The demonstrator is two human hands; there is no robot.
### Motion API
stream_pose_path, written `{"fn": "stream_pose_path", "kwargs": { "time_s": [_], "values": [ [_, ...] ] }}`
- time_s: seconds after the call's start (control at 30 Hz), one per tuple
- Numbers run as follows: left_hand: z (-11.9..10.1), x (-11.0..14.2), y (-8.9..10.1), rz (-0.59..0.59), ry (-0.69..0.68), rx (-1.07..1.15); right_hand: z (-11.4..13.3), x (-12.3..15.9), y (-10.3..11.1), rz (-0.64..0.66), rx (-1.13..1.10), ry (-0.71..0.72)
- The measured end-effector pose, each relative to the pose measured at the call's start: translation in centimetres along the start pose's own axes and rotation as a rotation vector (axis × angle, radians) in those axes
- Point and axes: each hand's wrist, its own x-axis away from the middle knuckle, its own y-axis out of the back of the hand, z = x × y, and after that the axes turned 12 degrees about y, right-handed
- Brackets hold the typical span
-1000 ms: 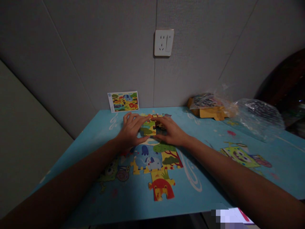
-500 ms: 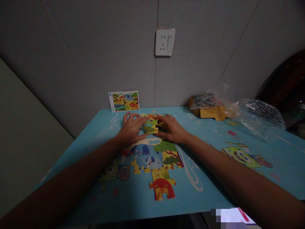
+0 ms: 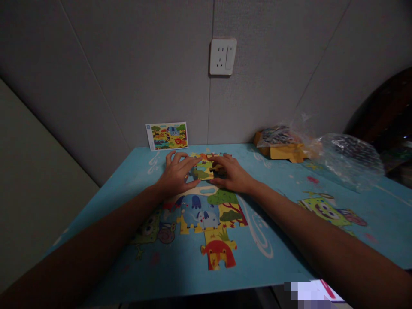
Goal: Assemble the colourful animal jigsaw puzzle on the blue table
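Observation:
A yellow-and-green puzzle piece is held up between my two hands near the back middle of the table. My left hand grips its left side, index finger at the top corner and thumb at the bottom. On the other side, the curled fingers and thumb of my right hand hold its right edge and partly cover it. More pieces lie behind, mostly hidden. Closer to me is a joined puzzle section with blue elephants and a green tree. A red-and-yellow lion piece sticks out below it.
The blue table has printed cartoon figures. A picture card leans on the wall at the back left. At the back right lie an orange package and a crumpled clear plastic bag. A socket plate is on the wall.

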Motion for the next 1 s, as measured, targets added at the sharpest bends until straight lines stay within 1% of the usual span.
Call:
{"fn": "stream_pose_path", "kwargs": {
  "time_s": [0.33,0.47,0.67,1.0],
  "values": [
    [-0.08,-0.02,0.04,0.011,0.01,-0.021,-0.1,-0.01,-0.16,0.022,0.015,-0.02],
    [0.05,0.0,-0.04,0.021,0.028,-0.019,0.06,-0.08,-0.03,0.013,0.01,-0.018],
    [0.05,0.0,-0.04,0.012,0.015,-0.015,0.02,-0.1,-0.01,0.007,0.006,-0.004],
    [0.04,0.01,-0.02,0.022,0.031,0.003,0.06,-0.02,-0.11,0.007,-0.009,-0.009]
  ]
}}
